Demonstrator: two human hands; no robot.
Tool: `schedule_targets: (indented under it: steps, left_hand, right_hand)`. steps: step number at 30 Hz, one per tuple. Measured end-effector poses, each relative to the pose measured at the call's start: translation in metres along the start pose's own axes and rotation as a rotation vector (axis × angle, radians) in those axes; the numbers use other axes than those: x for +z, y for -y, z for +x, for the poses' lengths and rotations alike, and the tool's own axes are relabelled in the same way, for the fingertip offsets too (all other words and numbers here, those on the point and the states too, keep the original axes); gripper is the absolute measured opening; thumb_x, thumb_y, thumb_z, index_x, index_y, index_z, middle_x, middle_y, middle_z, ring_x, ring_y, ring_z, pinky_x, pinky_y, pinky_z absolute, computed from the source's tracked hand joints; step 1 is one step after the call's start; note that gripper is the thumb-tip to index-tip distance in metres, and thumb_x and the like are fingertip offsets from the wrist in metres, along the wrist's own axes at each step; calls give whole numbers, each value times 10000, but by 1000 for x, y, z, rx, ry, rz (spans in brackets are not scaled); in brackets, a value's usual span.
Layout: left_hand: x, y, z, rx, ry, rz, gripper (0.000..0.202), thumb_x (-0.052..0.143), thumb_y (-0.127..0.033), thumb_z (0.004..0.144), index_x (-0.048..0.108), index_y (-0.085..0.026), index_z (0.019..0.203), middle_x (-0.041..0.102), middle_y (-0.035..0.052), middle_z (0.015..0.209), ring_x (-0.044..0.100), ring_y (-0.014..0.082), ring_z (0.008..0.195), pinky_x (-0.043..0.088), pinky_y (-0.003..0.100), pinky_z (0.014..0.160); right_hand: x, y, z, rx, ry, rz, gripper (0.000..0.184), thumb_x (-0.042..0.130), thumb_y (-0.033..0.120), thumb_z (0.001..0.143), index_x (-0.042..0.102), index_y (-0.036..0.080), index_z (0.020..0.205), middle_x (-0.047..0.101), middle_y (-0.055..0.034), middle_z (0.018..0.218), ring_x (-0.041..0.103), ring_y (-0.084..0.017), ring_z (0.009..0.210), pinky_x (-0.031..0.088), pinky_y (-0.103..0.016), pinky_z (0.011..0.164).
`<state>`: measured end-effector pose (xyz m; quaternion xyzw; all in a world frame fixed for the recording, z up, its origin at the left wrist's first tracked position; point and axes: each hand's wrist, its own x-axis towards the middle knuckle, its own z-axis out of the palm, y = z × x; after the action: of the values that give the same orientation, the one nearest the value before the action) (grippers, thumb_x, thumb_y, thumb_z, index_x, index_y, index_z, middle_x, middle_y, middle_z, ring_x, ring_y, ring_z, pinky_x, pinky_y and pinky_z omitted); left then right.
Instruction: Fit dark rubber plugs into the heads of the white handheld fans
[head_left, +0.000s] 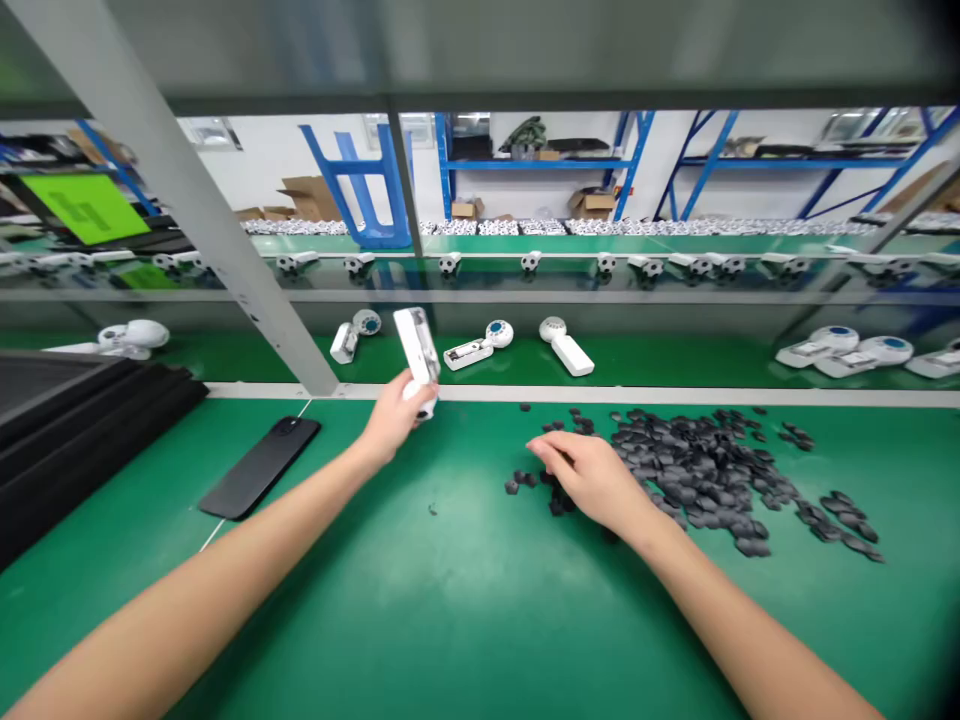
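My left hand [394,418] is closed around the round end of a white plastic device [418,345], whose long body points up and away from me. Dark marks on that round end show below my fingers. At the left edge of a heap of small black pieces [697,470], my right hand [592,478] is closed, thumb and fingertips pinched together. What lies between those fingertips, if anything, is too small to make out. Several loose black pieces [519,482] lie on the green table beside it.
A black phone [262,466] lies on the left, near a stack of black sheets [82,440]. Behind the white rail [675,396], similar white devices [566,348] lie on a green strip. A grey post [202,200] rises at left. Ball-patterned pieces [450,263] line the far shelf.
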<state>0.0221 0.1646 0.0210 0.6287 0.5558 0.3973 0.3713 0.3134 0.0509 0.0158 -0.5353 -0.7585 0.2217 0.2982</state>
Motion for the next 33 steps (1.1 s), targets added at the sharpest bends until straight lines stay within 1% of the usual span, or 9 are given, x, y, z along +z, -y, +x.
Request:
schedule_targets:
  steps: [3, 5, 9, 12, 16, 20, 24, 29, 33]
  left_hand:
    - [-21, -1, 51, -68, -68, 162, 420, 591, -485, 984, 616, -141, 1223, 667, 57, 963, 603, 141, 661, 501, 254, 539]
    - [-35, -4, 80, -106, -75, 294, 367, 609, -431, 1011, 624, -141, 1236, 681, 79, 1090, 678, 178, 840, 596, 337, 722]
    - [-50, -14, 120, -96, -69, 525, 369, 653, -336, 1000, 609, -151, 1316, 633, 119, 1317, 662, 253, 1118, 582, 470, 938]
    - [-31, -29, 141, 0, -52, 627, 401, 645, -356, 1002, 595, -157, 1346, 608, 123, 1360, 650, 263, 1152, 571, 483, 970]
    - [29, -47, 158, 107, 105, 671, 394, 643, -362, 1004, 600, -155, 1336, 620, 122, 1344, 652, 259, 1146, 570, 482, 966]
    - [92, -52, 158, 89, 271, 683, 384, 655, -354, 997, 606, -166, 1329, 633, 116, 1325, 663, 261, 1127, 585, 474, 943]
    - [125, -59, 152, 13, 306, 700, 373, 661, -345, 994, 612, -164, 1317, 638, 112, 1312, 666, 258, 1119, 589, 464, 933]
    - [120, -69, 128, 27, 282, 614, 370, 657, -343, 996, 609, -165, 1317, 634, 113, 1313, 665, 254, 1113, 586, 465, 933]
    - [95, -62, 78, 93, 287, 405, 474, 741, -425, 911, 581, -176, 1282, 698, 77, 1094, 701, 246, 947, 586, 395, 829]
  right_hand:
    - [5, -5, 0, -55, 52, -138, 236, 569, 365, 1049, 789, 287, 1088, 739, -21, 1024, 697, -202, 933, 495, -286, 761]
    - [9, -3, -1, -77, 91, -201, 220, 602, 369, 1035, 792, 313, 1131, 712, -21, 1016, 691, -187, 916, 492, -274, 716]
    - [14, 5, -1, -92, 113, -271, 204, 672, 393, 994, 805, 307, 1122, 687, -32, 987, 674, -201, 936, 483, -276, 662]
    - [18, 9, 0, -120, 84, -289, 179, 652, 329, 999, 812, 275, 1058, 685, -40, 951, 663, -216, 957, 493, -284, 675]
    - [22, 9, 3, -164, 8, -240, 204, 607, 219, 991, 807, 220, 954, 674, -46, 881, 659, -201, 900, 511, -282, 747]
    - [20, 4, 5, -221, -72, -112, 195, 617, 204, 983, 811, 219, 991, 686, -36, 896, 665, -165, 808, 509, -256, 738]
    - [14, -2, 6, -101, -205, -13, 194, 602, 192, 955, 794, 219, 948, 733, -29, 842, 690, -169, 723, 518, -267, 698]
    - [-6, -8, 8, 104, -302, 240, 118, 590, 278, 940, 684, 224, 893, 762, -19, 743, 740, -201, 682, 555, -280, 664]
    - [-21, -6, 6, 132, -331, 321, 161, 590, 341, 940, 568, 240, 816, 744, -16, 700, 744, -223, 684, 546, -294, 649]
